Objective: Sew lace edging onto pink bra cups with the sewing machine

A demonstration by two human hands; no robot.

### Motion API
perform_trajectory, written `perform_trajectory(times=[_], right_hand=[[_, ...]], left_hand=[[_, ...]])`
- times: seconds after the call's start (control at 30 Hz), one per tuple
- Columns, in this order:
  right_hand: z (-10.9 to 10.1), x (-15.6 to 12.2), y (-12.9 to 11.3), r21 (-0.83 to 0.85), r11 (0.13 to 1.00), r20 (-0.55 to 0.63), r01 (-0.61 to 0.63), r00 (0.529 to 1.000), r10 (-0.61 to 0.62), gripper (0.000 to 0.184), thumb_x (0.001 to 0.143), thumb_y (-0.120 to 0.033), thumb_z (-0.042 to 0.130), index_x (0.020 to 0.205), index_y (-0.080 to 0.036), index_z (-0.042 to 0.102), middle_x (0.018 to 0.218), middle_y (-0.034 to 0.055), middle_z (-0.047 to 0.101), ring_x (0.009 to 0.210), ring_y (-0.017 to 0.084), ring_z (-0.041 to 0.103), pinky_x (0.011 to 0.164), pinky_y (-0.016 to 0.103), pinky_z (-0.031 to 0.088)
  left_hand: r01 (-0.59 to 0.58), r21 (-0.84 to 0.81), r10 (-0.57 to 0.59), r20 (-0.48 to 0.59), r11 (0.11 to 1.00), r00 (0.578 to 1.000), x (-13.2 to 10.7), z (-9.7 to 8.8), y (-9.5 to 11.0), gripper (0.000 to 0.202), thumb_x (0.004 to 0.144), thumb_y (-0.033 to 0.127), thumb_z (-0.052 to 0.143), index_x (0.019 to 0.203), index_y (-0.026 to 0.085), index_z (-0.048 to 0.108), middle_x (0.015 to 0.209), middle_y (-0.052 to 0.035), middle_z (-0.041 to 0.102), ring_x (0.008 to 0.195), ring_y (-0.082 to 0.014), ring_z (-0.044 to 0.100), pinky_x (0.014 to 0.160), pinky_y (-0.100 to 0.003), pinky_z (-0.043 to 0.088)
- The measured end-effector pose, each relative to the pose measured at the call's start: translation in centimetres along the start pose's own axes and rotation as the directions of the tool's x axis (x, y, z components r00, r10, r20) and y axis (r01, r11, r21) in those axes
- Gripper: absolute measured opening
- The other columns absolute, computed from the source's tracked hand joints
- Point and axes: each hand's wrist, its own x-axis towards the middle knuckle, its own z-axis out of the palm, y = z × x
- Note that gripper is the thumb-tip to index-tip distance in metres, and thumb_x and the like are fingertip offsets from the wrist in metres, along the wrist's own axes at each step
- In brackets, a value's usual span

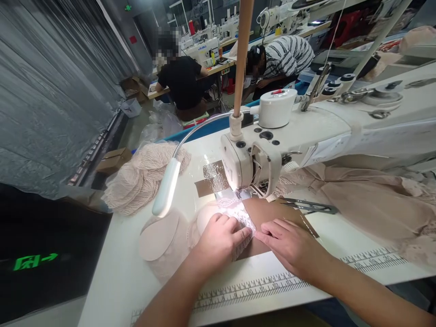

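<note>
Pale lace fabric [235, 210] lies beneath the needle area of a white sewing machine [235, 165], under bright light. My left hand [221, 236] rests on the fabric with its fingers curled, thumb and forefinger closed on the lace's near edge. Close on its right, my right hand [289, 245] has bent fingers, and its thumb and fingertips meet at the same edge. A brown plate [260, 209] is under the work. Beige cup-shaped fabric pieces [160, 236] spread to the left of my left hand. Black thread snips [308, 205] lie beyond my right hand.
A lamp [166, 186] on a bendy neck hangs over the table's left side. Stacked beige lace [143, 177] sits behind it, and beige fabric [364, 195] heaps up at right. A printed ruler [252, 290] runs along the front. Two people work at machines beyond.
</note>
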Motion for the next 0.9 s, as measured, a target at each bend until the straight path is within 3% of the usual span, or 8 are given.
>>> perform_trajectory(times=[0.3,0.57,0.7,0.8,0.9], right_hand=[[-0.1,0.1,0.1,0.021,0.999,-0.011,-0.032,0.999,0.032,0.031,0.086,-0.006,0.036,0.097,-0.021,0.062,0.078,0.0034,0.056,0.07,0.017,0.044,0.064,0.03,0.031],[-0.5,0.3,0.5,0.05,0.996,-0.061,-0.074,0.995,0.077,0.033,0.088,-0.009,0.034,0.1,-0.019,0.063,0.081,0.0045,0.059,0.07,0.016,0.049,0.064,0.027,0.037],[-0.1,0.7,0.6,-0.02,0.998,0.007,-0.067,0.998,0.067,0.04,0.083,-0.004,0.036,0.108,-0.021,0.062,0.079,0.0042,0.056,0.069,0.017,0.046,0.062,0.028,0.035],[0.4,0.8,0.6,-0.051,0.997,0.033,-0.05,0.998,0.052,0.046,0.073,0.003,0.038,0.104,-0.02,0.062,0.078,0.0045,0.054,0.069,0.018,0.044,0.062,0.028,0.033],[0.7,0.8,0.5,-0.046,0.998,-0.002,-0.045,0.999,0.045,0.046,0.066,0.004,0.039,0.099,-0.018,0.062,0.077,0.0045,0.053,0.069,0.019,0.042,0.062,0.029,0.031]], left_hand=[[0.006,0.088,-0.007,0.013,0.996,1.0,0.0,0.1,0.1,0.03,0.093,0.022,0.043,0.119,0.023,0.057,0.082,-0.0053,0.057,0.074,-0.0187,0.049,0.073,-0.035,0.039],[0.003,0.048,-0.002,-0.018,0.999,1.0,0.1,0.1,0.3,0.029,0.094,0.022,0.042,0.119,0.022,0.059,0.082,-0.0061,0.057,0.077,-0.0185,0.05,0.075,-0.035,0.041],[-0.016,0.019,0.017,-0.052,1.0,0.998,0.1,0.2,0.1,0.031,0.094,0.023,0.042,0.12,0.021,0.058,0.101,-0.01,0.06,0.089,-0.0213,0.052,0.079,-0.038,0.044],[-0.025,-0.034,0.023,-0.059,0.999,0.998,0.2,0.1,-0.1,0.033,0.092,0.022,0.044,0.122,0.019,0.056,0.121,-0.0114,0.056,0.1,-0.0241,0.052,0.082,-0.038,0.046],[0.039,-0.076,-0.041,-0.028,0.996,0.999,0.4,-0.3,-0.1,0.041,0.088,0.019,0.045,0.129,0.019,0.05,0.128,-0.0106,0.054,0.093,-0.0225,0.053,0.079,-0.037,0.048]])
